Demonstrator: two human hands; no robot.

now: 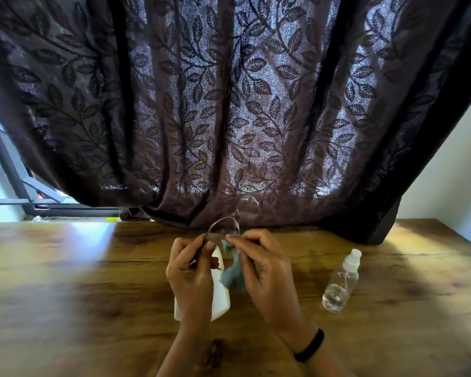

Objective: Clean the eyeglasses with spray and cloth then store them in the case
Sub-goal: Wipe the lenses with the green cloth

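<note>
Thin-rimmed eyeglasses (235, 217) are held up above the wooden table (93, 281), lenses pointing away from me. My left hand (192, 270) grips the frame at its near side. My right hand (261, 263) pinches a grey-green cloth (233, 276) against the nearer lens, and the rest of the cloth hangs down between my hands. A white case (220, 293) lies on the table under my left hand, mostly hidden. A clear spray bottle (341, 281) with a white cap stands to the right of my hands.
A dark leaf-patterned curtain (229, 104) hangs behind the table and touches its far edge. A window frame (17, 191) shows at the far left. A white wall (452, 172) is at the right. A black band circles my right wrist.
</note>
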